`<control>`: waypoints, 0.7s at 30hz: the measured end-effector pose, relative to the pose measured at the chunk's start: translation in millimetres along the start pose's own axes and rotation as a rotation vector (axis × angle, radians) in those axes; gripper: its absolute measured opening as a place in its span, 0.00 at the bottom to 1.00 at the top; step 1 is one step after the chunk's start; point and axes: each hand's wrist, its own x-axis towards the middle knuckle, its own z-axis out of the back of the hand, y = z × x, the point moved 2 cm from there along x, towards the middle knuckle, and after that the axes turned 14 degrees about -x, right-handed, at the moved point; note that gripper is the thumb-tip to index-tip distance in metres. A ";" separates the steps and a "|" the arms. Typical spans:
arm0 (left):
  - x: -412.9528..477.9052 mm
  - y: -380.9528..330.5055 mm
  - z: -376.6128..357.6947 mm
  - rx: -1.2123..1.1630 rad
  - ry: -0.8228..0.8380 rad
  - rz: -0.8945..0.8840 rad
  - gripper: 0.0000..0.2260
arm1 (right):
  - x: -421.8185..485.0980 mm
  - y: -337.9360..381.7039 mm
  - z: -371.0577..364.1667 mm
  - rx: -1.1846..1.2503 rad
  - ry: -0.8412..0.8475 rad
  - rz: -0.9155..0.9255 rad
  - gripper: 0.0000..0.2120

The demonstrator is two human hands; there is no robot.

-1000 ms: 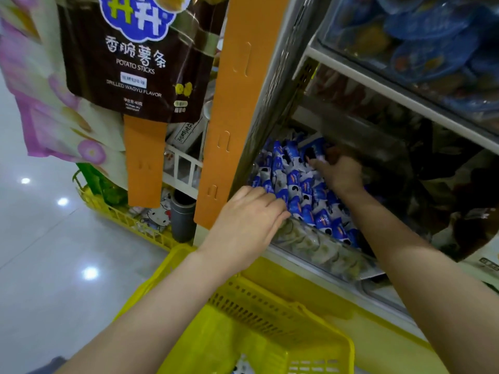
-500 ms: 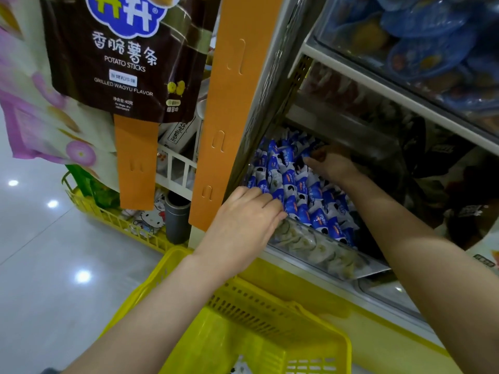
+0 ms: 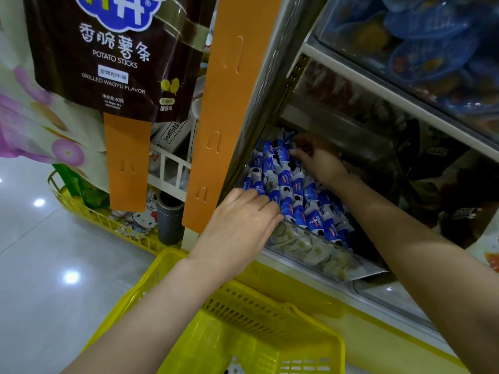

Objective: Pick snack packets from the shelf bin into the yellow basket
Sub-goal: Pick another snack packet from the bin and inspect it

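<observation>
Yellow plastic comes first: the yellow basket (image 3: 259,317) sits directly under the person's forearms, its slotted wall just below the shelf edge. A bit of something white shows at its bottom, too cropped to name.

Above it, the left hand (image 3: 237,225) reaches over the clear front wall of the shelf bin (image 3: 310,249). Its fingers are pressed together and bent down into the near-left corner of the pile. Whether they have closed on a packet is hidden by the hand itself.

The snack packets (image 3: 297,190) – small blue-and-white sachets – fill the bin in overlapping rows from front to back, and none has been lifted clear.

At the far end, the right hand (image 3: 321,163) lies on the back rows with fingertips curled into shadow; its hold cannot be told either.

The step looks like gathering a handful. It would go best by scooping several sachets against the palm, lifting them above the clear lip, then dropping them straight down – the basket is right underneath, so little travel is needed. Slippery wrappers could spill over the front.

Farther up, another shelf holds blue trays (image 3: 432,36).
</observation>
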 end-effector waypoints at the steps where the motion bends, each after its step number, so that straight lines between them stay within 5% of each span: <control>1: 0.2 0.1 -0.2 -0.002 0.001 0.000 0.18 | 3.3 2.8 -1.6 -0.017 0.012 0.019 0.18; 12: 1.1 1.2 -2.1 0.006 -0.011 -0.012 0.18 | 30.2 16.9 -15.3 -0.009 0.080 -0.061 0.15; 17: 1.0 1.8 -2.5 0.017 -0.013 -0.015 0.17 | 6.6 -10.8 8.9 0.071 -0.108 -0.129 0.07; 21: 1.0 1.8 -2.9 0.012 -0.016 -0.016 0.17 | -6.8 -37.7 11.8 -0.087 0.093 -0.314 0.12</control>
